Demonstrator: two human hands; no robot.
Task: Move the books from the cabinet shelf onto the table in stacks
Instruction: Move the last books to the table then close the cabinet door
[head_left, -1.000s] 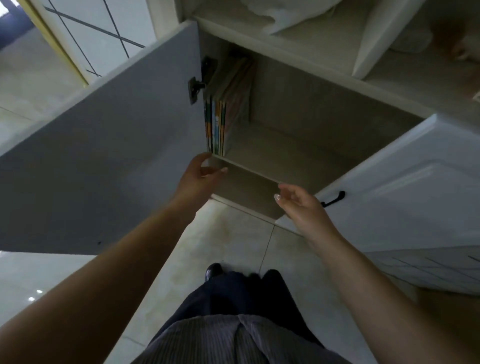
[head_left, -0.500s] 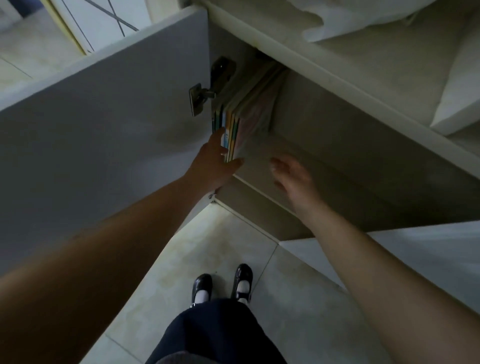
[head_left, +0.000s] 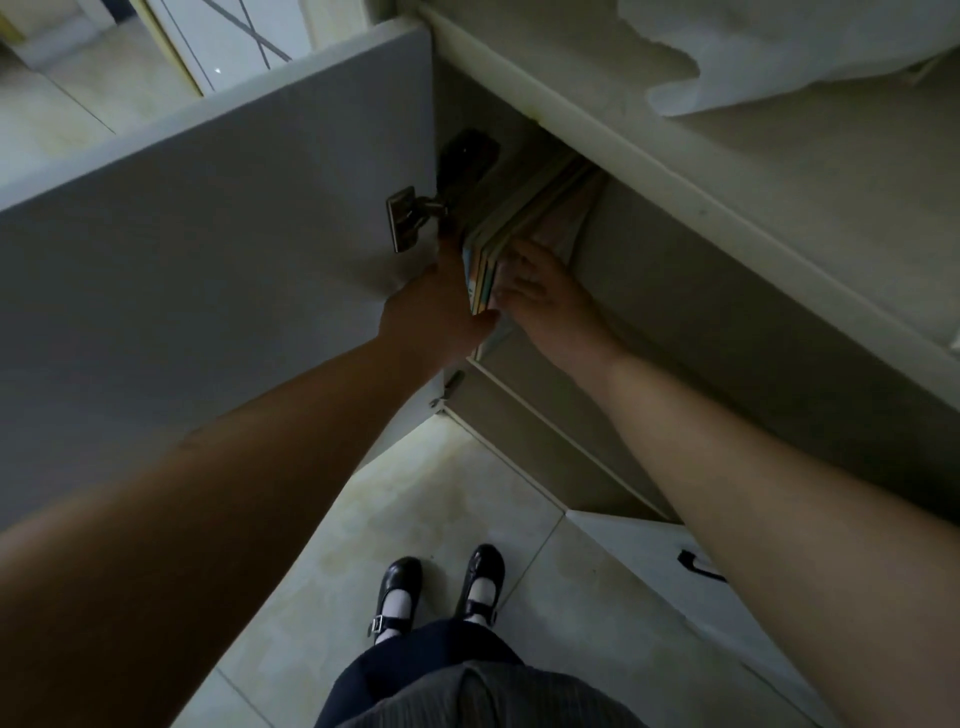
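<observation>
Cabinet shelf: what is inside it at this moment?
A row of upright books at its left end, left hand and right hand flanking them. The countertop hides the shelf's back.

door (head_left: 218, 249) blocks left, shelf (head_left: 675, 332) clear (right)

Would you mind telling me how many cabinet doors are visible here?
2. One open door swings out on the left, its hinge beside the books. The other door, with a black handle, shows at lower right, partly hidden by the arm.

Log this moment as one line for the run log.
phase: grasping | left hand and right hand: flanking upright books | books: on cabinet shelf | door: open
</observation>
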